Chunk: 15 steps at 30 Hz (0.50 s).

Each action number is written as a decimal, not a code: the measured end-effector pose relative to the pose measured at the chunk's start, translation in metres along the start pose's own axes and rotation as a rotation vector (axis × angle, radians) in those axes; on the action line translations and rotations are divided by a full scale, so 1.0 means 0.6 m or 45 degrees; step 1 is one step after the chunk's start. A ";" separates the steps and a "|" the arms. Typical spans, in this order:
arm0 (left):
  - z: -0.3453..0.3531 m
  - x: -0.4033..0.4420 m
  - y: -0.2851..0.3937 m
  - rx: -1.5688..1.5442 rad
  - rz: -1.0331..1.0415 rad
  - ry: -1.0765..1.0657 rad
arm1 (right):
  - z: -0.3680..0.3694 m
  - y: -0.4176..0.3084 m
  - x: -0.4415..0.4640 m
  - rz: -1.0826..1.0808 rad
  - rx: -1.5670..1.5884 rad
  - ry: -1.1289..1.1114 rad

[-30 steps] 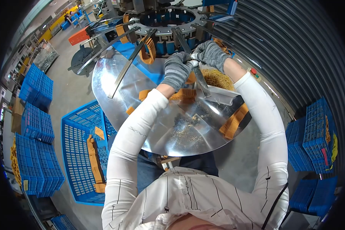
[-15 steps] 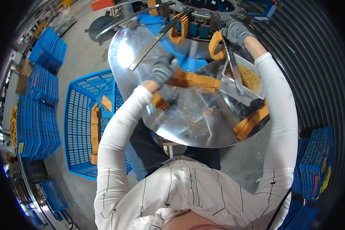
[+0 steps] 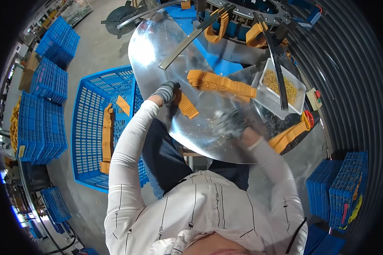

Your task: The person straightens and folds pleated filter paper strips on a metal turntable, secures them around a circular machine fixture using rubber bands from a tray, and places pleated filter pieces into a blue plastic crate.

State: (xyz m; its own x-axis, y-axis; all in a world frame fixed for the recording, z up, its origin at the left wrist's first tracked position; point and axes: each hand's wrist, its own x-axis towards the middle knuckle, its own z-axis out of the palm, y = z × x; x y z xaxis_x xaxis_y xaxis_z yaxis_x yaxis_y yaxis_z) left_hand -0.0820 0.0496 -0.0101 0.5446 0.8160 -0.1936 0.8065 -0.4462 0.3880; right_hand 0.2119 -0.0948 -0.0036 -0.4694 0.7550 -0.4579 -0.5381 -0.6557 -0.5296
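- Two gloved hands were low over the metal counter (image 3: 153,70), close to our body, where we could presumably work without stretching.
- Our left hand (image 3: 168,92) had its fingers curled at the upper end of the short orange strip (image 3: 187,106), which lay slanted on the counter. Coming in from that end left the rest of the strip uncovered; we could not tell whether the grip had closed on it.
- Our right hand (image 3: 230,123) was blurred above the counter, apart from the short strip, so we could not make out its grip or anything in it.
- Just beyond our hands, we had the long orange strip (image 3: 221,84) lying crosswise, likely to keep it within easy reach of both.
- Toward our right stood the white box (image 3: 270,105) of yellow bands (image 3: 290,90), its open top facing up, probably for quick picking. One metal bar (image 3: 275,55) passed over it.
- Orange loops (image 3: 217,32) hung by the ring-shaped machine (image 3: 242,13), held off the counter.
- Beside our left leg, the blue basket (image 3: 87,140) carried more orange pieces (image 3: 107,136), its walls seemingly keeping them together.
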 end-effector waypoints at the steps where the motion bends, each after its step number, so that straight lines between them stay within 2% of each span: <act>1: 0.000 -0.006 0.002 -0.021 0.013 0.058 | 0.030 0.051 0.021 -0.010 -0.412 0.216; 3: 0.008 -0.009 0.001 -0.039 -0.057 0.039 | 0.009 0.122 0.081 -0.248 -0.989 0.378; 4: 0.008 -0.006 0.002 -0.049 -0.088 0.041 | -0.048 0.163 0.141 -0.482 -1.156 0.323; 6: 0.007 -0.011 0.008 -0.084 -0.076 0.045 | -0.030 0.154 0.158 -0.467 -0.970 0.427; 8: 0.011 -0.014 0.010 -0.115 -0.082 0.055 | 0.101 0.075 0.083 0.041 -0.252 0.691; 11: 0.001 -0.019 0.018 -0.070 -0.138 -0.019 | 0.049 0.089 0.076 -0.773 -2.108 0.777; 14: -0.007 -0.022 0.035 0.053 -0.178 -0.085 | 0.047 0.077 0.062 -1.175 -2.256 0.650; 15: -0.009 -0.021 0.036 0.097 -0.184 -0.094 | 0.044 0.072 0.068 -1.158 -2.317 0.564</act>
State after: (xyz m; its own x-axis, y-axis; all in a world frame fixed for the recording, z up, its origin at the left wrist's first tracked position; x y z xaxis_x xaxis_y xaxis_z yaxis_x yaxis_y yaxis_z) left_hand -0.0728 0.0316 0.0059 0.4349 0.8458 -0.3090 0.8911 -0.3550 0.2825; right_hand 0.1508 -0.0924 -0.0265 -0.2184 0.9200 0.3253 0.8086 0.3572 -0.4675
